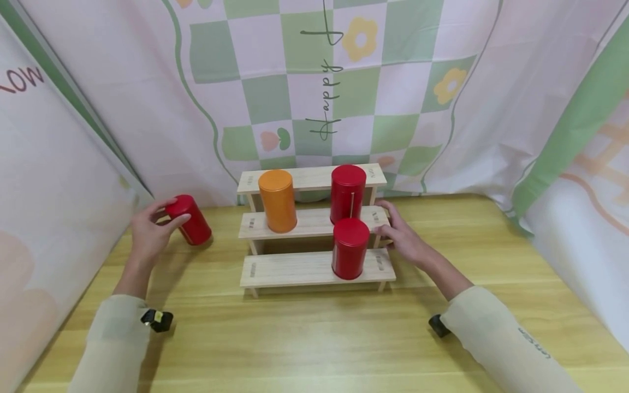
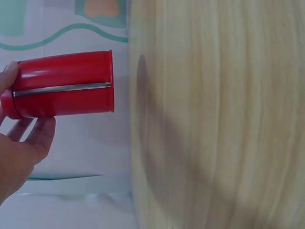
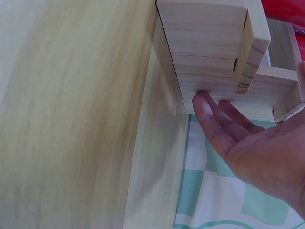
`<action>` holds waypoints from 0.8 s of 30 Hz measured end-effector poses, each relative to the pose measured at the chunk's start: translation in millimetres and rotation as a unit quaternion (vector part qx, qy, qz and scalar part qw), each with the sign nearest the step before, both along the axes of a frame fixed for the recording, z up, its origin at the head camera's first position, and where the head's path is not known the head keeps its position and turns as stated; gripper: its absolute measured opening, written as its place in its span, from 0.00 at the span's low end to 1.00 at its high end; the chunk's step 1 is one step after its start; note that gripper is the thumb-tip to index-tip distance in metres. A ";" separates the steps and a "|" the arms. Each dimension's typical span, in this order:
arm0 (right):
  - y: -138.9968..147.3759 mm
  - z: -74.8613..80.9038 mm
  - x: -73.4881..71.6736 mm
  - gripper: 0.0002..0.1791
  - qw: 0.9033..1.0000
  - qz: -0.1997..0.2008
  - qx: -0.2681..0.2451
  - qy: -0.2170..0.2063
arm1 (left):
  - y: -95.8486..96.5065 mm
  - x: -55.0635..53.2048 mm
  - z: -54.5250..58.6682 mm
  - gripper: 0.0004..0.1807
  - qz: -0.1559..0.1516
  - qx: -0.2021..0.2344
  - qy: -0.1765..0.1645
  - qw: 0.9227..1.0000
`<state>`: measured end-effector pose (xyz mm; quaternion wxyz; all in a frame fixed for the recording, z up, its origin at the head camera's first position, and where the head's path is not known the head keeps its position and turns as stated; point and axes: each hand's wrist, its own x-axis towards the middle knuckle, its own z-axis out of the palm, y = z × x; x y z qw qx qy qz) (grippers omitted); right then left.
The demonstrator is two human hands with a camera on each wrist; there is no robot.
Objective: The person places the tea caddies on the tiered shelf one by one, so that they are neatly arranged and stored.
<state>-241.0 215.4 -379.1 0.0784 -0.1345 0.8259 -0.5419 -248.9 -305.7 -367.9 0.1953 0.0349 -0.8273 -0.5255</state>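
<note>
My left hand [image 1: 149, 229] grips a red canister [image 1: 193, 221] by its lid end, thumb on one side and fingers on the other. In the left wrist view a gap shows between the canister's base and the tabletop. My right hand [image 1: 405, 234] holds the right end of the three-tier wooden stand [image 1: 290, 266] at its middle tier; in the right wrist view the fingers [image 3: 221, 126] reach in beneath the tier. An orange canister [image 1: 278, 202] stands at the left of the middle tier. One red canister [image 1: 348, 191] is at that tier's right, another red canister [image 1: 350, 251] on the bottom tier's right.
The stand rests on a wood-grain table [image 1: 304, 344], close to a checked curtain [image 1: 314, 93] at the back. White curtains also hang along the left and right sides. Each sleeve has a small black device [image 1: 157, 320] at the cuff.
</note>
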 end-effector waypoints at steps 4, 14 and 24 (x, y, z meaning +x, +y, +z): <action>-0.5 0.3 -0.3 0.37 1.000 0.001 0.001 0.000 | 4.2 1.5 1.7 0.28 -0.004 0.012 0.013 1.000; 0.1 -1.4 -1.2 0.37 1.000 0.001 0.006 0.004 | 10.7 5.3 6.7 0.28 -0.021 0.001 0.030 0.999; 1.2 -1.3 -0.1 0.36 1.000 0.002 0.002 0.003 | 20.5 10.4 18.7 0.25 -0.038 -0.004 0.058 0.998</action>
